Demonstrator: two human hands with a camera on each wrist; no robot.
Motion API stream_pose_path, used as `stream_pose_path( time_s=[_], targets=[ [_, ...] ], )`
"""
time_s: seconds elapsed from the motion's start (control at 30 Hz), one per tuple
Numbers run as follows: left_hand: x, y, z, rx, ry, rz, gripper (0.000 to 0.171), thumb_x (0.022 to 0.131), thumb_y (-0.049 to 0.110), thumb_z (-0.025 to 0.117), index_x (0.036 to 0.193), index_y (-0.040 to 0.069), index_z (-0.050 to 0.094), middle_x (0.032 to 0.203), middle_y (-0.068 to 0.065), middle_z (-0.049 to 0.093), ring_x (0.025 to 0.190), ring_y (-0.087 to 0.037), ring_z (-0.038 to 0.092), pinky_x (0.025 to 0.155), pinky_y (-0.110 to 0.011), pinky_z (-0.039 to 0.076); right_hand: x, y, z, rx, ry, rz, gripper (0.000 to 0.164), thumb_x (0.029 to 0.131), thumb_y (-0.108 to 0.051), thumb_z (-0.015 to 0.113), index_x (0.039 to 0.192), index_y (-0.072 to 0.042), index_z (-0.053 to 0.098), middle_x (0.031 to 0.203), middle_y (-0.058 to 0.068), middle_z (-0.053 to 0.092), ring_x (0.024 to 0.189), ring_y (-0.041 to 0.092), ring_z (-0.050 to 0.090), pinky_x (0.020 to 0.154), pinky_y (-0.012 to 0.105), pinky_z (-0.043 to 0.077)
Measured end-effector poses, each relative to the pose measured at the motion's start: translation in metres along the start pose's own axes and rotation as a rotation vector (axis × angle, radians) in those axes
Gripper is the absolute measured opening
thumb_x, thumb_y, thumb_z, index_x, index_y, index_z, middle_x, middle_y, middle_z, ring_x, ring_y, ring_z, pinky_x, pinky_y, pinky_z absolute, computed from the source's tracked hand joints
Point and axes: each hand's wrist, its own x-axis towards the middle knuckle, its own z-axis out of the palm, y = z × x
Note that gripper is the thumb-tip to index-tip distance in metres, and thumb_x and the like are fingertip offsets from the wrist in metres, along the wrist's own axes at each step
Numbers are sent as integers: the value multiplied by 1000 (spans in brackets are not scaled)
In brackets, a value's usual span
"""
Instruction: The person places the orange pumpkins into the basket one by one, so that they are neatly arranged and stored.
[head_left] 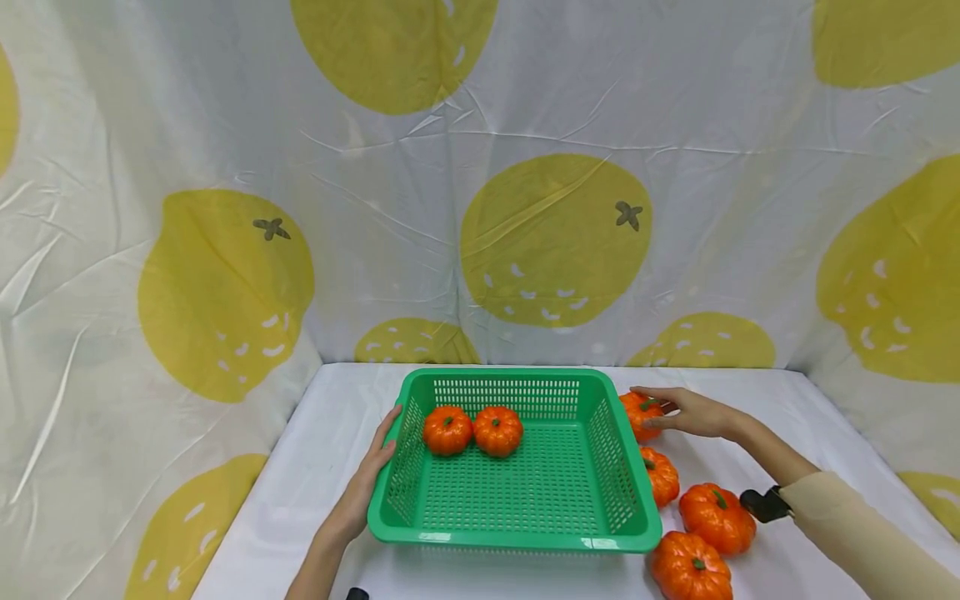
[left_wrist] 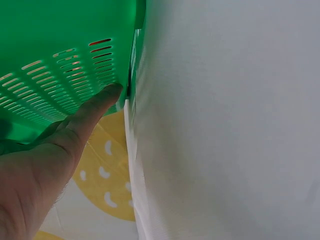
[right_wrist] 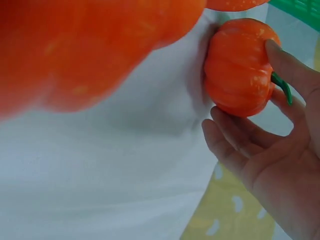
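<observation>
A green plastic basket (head_left: 517,541) stands on the table with two small orange pumpkins, one on the left (head_left: 447,431) and one beside it (head_left: 498,432), lying inside. My left hand (head_left: 363,483) rests along the outside of its left wall, fingers extended. In the left wrist view a straight digit of that hand touches the slotted wall (left_wrist: 75,30). Beyond the basket's right side, my right hand (head_left: 693,412) holds another pumpkin (right_wrist: 237,70) between thumb and fingers. Its green stem (right_wrist: 282,87) points toward my palm.
To the right of the basket, more pumpkins lie on the white cloth: one against its wall (head_left: 660,477), one farther right (head_left: 717,518) and one nearest me (head_left: 691,568). A white curtain with yellow lemon prints (head_left: 555,242) hangs behind the table.
</observation>
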Motion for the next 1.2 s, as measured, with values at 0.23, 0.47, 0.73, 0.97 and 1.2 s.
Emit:
stream_pose_path(
  time_s=[0.23,0.47,0.73,0.97,1.2],
  targets=[
    [1,0,0,9,0,-4,53,113,43,20,165,42,11,176,-4,-1,161,-38,1,122,-69,6,1,2,4,-52,59,20,74,96,-28,75,151,9,43,145,32,55,121,48,61,100,62,51],
    [1,0,0,4,0,-2,53,112,44,20,165,42,10,176,-4,-2,161,-39,-1,122,-71,4,-3,-6,-3,-86,112,48,70,97,-28,73,151,7,46,140,30,60,119,45,63,96,58,54],
    [1,-1,0,6,-2,-3,54,113,43,20,165,42,10,176,-4,-2,161,-39,-1,122,-70,5,-12,-28,-26,-62,253,82,68,101,-31,67,157,0,41,137,25,64,121,41,61,90,48,55],
    [1,-2,0,6,0,3,53,113,43,21,165,42,11,176,-3,1,161,-36,1,122,-68,5,-8,-60,-37,-22,281,94,68,103,-36,64,161,-13,38,145,25,58,130,46,53,95,59,51],
    [1,-2,0,7,-1,-4,53,113,43,20,165,43,11,176,-3,1,161,-36,2,122,-67,8,5,-89,-31,-68,283,-15,63,102,-31,66,159,-15,43,158,23,47,131,43,56,97,56,54]
  ],
)
